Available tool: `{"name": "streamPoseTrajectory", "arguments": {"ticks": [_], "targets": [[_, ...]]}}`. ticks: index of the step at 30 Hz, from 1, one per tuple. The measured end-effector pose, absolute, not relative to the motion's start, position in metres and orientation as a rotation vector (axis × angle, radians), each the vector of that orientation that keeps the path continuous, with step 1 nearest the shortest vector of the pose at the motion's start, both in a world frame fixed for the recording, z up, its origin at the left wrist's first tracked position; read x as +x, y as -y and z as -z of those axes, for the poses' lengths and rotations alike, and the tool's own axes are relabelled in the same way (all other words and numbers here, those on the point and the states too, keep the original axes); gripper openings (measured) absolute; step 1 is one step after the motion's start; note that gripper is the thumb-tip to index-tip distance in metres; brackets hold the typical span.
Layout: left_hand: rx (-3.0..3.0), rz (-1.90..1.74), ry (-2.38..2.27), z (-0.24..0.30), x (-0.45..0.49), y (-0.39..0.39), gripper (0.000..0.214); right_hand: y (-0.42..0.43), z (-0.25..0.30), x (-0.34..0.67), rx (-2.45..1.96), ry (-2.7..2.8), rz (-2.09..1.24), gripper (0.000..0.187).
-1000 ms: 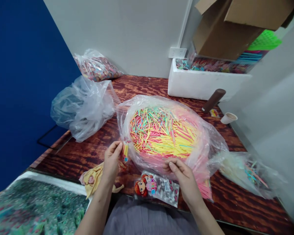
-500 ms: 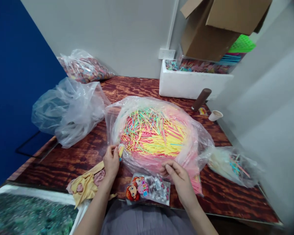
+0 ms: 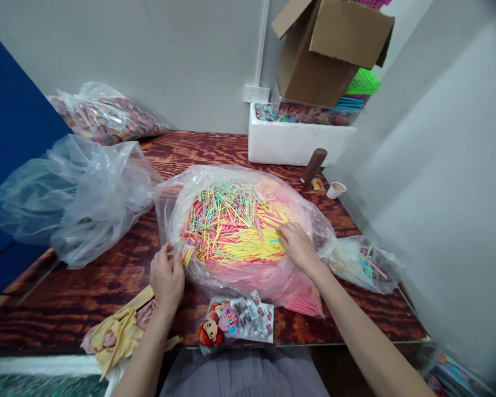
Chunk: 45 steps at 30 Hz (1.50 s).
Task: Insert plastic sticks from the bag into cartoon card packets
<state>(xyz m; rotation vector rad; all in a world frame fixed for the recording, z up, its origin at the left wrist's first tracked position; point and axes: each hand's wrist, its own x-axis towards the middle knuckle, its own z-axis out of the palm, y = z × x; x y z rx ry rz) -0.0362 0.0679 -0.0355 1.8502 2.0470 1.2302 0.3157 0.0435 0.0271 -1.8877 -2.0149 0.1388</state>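
A large clear plastic bag (image 3: 215,172) lies spread open on the table, full of thin coloured sticks (image 3: 227,220) in pink, yellow and green. My left hand (image 3: 167,275) is at the bag's left edge, its thumb and fingers closed on a small packet (image 3: 187,257) with yellow sticks in it. Over the right part of the pile, my right hand (image 3: 298,248) has its curled fingers down on the yellow sticks (image 3: 260,242); its fingertips are partly hidden. Flat printed clear packets (image 3: 237,321) with a red-haired cartoon figure lie at the table's front edge.
Left of the bag lies crumpled clear plastic (image 3: 91,198), with a yellow and pink cloth (image 3: 118,336) nearer me. A full bag of packets (image 3: 107,113) leans at the back wall. Further right are a white foam box (image 3: 297,143), a brown cylinder (image 3: 314,165) and a paper cup (image 3: 336,191).
My right hand has moved from in front of the bag up and forward onto the yellow sticks. My left hand stays at the bag's left edge. The view has shifted to the right.
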Motion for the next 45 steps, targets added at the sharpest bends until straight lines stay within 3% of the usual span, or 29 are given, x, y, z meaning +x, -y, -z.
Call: {"name": "streamPoseTrajectory", "arguments": {"ticks": [4,8,16,22,33,39,45], "targets": [[2.125,-1.260,-1.889,0.017,-0.012,-0.020,0.030,-0.050,-0.029,0.308,-2.011,2.331,0.124,0.020],[2.418,-0.804,-1.365,0.013,0.021,0.033,0.019,-0.052,-0.031,0.297,-2.036,2.423,0.316,0.023],[2.559,-0.296,-1.179,0.022,0.019,0.057,0.081,-0.048,-0.025,0.298,-2.080,2.360,0.320,0.021],[2.604,-0.191,-1.108,0.029,0.026,0.051,0.089,-0.053,-0.028,0.297,-2.105,2.401,0.279,0.022],[2.521,-0.485,-1.063,0.038,0.017,0.051,0.071,-0.064,-0.029,0.308,-2.115,2.286,-0.042,0.016],[2.468,-0.562,-1.066,0.038,0.019,0.047,0.058,-0.080,-0.026,0.322,-1.891,1.676,-0.688,0.005],[2.435,-0.596,-1.094,0.040,0.021,0.048,0.058,-0.092,-0.030,0.332,-1.716,1.438,-1.071,0.019]]}}
